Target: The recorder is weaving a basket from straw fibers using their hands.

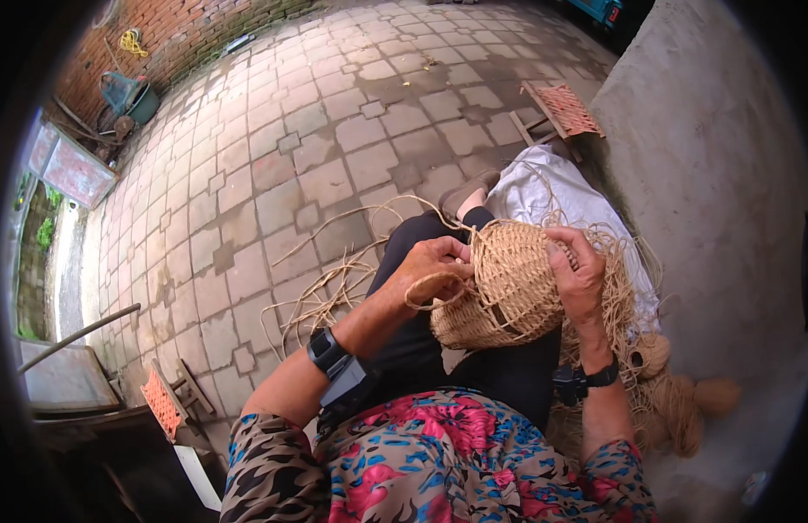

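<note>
A woven basket [515, 283] of tan straw cord rests tilted on my lap. My right hand [580, 272] grips its right end, the thumb pressed on the weave and the fingers around the far side. At its left side my left hand [434, 268] is closed, thumb and fingers pinched on straw cord against the weave. A loop of the cord [413, 301] hangs below this hand. Its fingertips are partly hidden. Long loose strands [325, 296] trail from the basket over the paving to the left.
Beside my right leg lies a heap of tan cord [617, 305] partly on a white cloth [543, 187], with cord balls [716, 397] nearby. A low stool [568, 111] stands ahead by the grey wall [709, 174]; another stool [164, 403] is at left.
</note>
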`<control>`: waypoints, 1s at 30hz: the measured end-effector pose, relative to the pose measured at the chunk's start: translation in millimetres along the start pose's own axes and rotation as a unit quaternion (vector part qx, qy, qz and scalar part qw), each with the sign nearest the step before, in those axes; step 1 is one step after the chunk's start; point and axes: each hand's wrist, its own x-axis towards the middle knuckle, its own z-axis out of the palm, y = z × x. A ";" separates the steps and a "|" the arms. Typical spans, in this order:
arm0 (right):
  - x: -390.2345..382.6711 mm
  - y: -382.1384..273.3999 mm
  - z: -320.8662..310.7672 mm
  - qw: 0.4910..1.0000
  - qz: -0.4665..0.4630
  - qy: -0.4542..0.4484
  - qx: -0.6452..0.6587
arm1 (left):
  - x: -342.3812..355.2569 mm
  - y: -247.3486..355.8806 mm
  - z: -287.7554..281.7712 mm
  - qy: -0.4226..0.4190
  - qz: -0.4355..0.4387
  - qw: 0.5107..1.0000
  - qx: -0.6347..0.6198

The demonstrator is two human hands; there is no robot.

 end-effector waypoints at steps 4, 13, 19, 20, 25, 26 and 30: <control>-1.6 -3.2 1.3 1.000 -0.021 0.013 0.002 | 12.0 -14.7 -11.8 -0.069 0.023 0.996 -0.040; -6.5 0.5 4.2 0.999 -0.021 0.035 0.014 | -4.0 -11.6 30.2 0.234 0.247 0.804 0.488; 10.3 -5.2 -5.4 0.994 0.042 -0.049 0.090 | -6.4 -25.7 32.1 0.253 0.334 0.805 0.419; 16.9 -7.5 -7.3 0.994 0.042 -0.047 0.089 | -6.1 -26.1 31.7 0.251 0.335 0.805 0.419; 47.2 -6.1 0.6 0.979 0.034 -0.078 -0.187 | -16.0 -12.0 41.3 0.168 0.282 0.857 0.397; 49.4 2.0 5.5 0.979 0.027 -0.060 -0.191 | -18.3 -8.6 42.2 0.120 0.248 0.892 0.359; 45.3 18.2 25.7 0.991 0.056 -0.047 -0.116 | -21.0 5.5 25.2 0.018 0.090 0.974 0.208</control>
